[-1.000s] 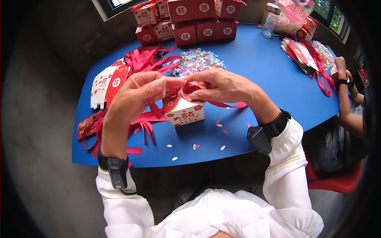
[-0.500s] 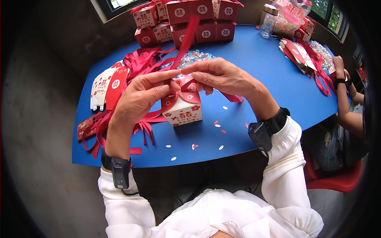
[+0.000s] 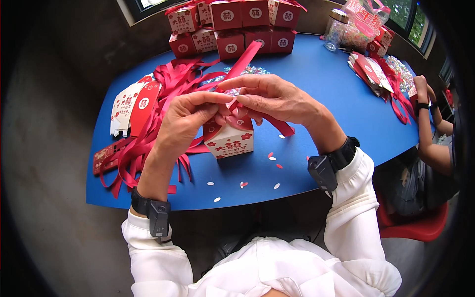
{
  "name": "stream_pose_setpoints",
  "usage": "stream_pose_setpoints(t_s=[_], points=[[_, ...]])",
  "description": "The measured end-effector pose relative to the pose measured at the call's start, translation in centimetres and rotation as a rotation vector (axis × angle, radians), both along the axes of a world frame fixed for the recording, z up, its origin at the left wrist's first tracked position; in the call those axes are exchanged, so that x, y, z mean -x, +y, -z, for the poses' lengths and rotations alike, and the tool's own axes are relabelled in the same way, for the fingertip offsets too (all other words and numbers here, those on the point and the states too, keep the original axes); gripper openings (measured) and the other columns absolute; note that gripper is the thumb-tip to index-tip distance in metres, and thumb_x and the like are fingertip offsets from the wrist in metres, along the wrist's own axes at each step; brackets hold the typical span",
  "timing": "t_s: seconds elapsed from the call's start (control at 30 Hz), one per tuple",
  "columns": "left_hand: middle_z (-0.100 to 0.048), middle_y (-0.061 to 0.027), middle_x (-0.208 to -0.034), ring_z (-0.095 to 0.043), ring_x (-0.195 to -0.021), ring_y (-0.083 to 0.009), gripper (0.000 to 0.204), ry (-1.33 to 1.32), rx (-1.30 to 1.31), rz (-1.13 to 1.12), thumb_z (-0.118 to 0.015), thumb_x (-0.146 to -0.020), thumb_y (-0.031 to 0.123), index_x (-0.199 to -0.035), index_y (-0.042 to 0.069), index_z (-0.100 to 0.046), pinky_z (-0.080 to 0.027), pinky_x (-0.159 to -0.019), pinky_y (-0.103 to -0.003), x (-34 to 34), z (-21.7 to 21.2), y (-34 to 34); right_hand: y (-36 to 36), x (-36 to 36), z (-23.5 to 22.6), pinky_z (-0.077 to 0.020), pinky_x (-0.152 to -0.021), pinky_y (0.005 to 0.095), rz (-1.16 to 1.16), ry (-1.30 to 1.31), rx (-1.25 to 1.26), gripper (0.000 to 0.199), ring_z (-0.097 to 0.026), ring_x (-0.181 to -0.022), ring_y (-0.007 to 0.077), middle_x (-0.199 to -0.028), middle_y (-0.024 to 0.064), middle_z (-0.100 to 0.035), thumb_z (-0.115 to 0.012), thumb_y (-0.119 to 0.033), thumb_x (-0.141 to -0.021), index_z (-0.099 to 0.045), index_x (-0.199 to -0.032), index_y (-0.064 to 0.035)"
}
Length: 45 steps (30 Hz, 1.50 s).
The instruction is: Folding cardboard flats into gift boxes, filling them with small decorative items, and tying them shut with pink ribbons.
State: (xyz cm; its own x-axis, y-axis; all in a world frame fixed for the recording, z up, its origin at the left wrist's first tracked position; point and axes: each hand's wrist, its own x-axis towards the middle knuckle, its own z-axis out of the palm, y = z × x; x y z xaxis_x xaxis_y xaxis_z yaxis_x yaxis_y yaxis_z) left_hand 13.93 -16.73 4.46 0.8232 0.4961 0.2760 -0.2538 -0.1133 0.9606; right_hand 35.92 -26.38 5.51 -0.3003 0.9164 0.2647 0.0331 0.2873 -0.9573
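Note:
A small white and red gift box with flower prints stands on the blue table, below my hands. Red ribbon runs up from its top, and another end hangs out to the right. My left hand pinches the ribbon just above the box lid. Across from it, my right hand holds the ribbon between thumb and fingers, its fingertips nearly meeting the left ones. The crossing of the ribbon is partly hidden behind my fingers.
Finished boxes are stacked at the back. Loose red ribbons and flat box blanks lie to the left. Wrapped candies are heaped behind my hands. A glass jar stands back right; a co-worker's arms are at the right edge.
Both hands stay at the ribbon. My left fingers have shifted slightly right and curled closer in, and the raised ribbon end has dropped lower and swung right.

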Motion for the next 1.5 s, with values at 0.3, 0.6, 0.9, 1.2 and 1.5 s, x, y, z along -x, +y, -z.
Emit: stream_pose_setpoints(t_s=[0.3, 0.6, 0.9, 1.2, 1.5], points=[[-0.071, -0.0085, -0.094, -0.064, -0.079, -0.0085, 0.015, -0.100, 0.002, 0.068, -0.053, -0.100, 0.001, -0.100, 0.001, -0.069, -0.057, -0.080, -0.024, -0.2, 0.6, 0.9, -0.3, 0.6, -0.2, -0.0521, -0.068, 0.0255, 0.045, -0.051, -0.009, 0.051, -0.060, -0.082, 0.0096, -0.087, 0.0031, -0.062, -0.064, -0.012, -0.098, -0.046, -0.145, -0.0040], [-0.070, -0.0112, -0.096, -0.058, -0.065, -0.0052, 0.011, -0.260, 0.227, 0.141, -0.054, -0.100, 0.002, -0.097, 0.002, -0.065, -0.060, -0.074, -0.026, -0.8, 0.5, 1.0, -0.5, 1.1, -0.4, -0.0504, -0.063, 0.0248, 0.131, -0.208, -0.061, 0.064, -0.058, -0.077, 0.0074, -0.084, 0.0013, -0.058, -0.062, -0.003, -0.096, -0.034, -0.153, -0.0124], [-0.064, -0.0021, -0.082, -0.056, -0.062, -0.0028, 0.009, -0.140, 0.107, 0.134, -0.056, -0.100, 0.003, -0.095, 0.004, -0.063, -0.050, -0.058, -0.017, -2.2, -0.1, 0.4, -0.1, 1.0, 0.0, -0.0514, -0.066, 0.0289, 0.236, -0.247, -0.088, 0.041, -0.060, -0.073, 0.0101, -0.083, 0.0050, -0.063, -0.064, -0.017, -0.097, -0.054, -0.136, -0.0083], [-0.065, -0.0029, -0.088, -0.062, -0.077, -0.0057, 0.016, -0.077, -0.018, -0.066, -0.067, -0.093, 0.003, -0.107, -0.001, -0.062, -0.053, -0.071, -0.019, -2.2, 0.2, -1.1, -0.8, -0.1, -1.2, -0.0435, -0.050, 0.0216, 0.251, 0.022, 0.069, 0.021, -0.053, -0.058, 0.0046, -0.075, 0.0023, -0.063, -0.062, -0.017, -0.100, -0.067, -0.103, 0.0032], [-0.058, 0.0045, -0.076, -0.051, -0.066, 0.0000, 0.020, 0.046, -0.373, -0.315, -0.078, -0.083, 0.002, -0.090, 0.003, -0.059, -0.044, -0.058, -0.018, -2.8, 1.3, -2.1, -0.8, -0.2, -0.9, -0.0555, -0.072, 0.0210, 0.150, 0.187, 0.085, 0.021, -0.066, -0.079, 0.0081, -0.092, 0.0062, -0.071, -0.064, -0.014, -0.098, -0.068, -0.109, 0.0040]])
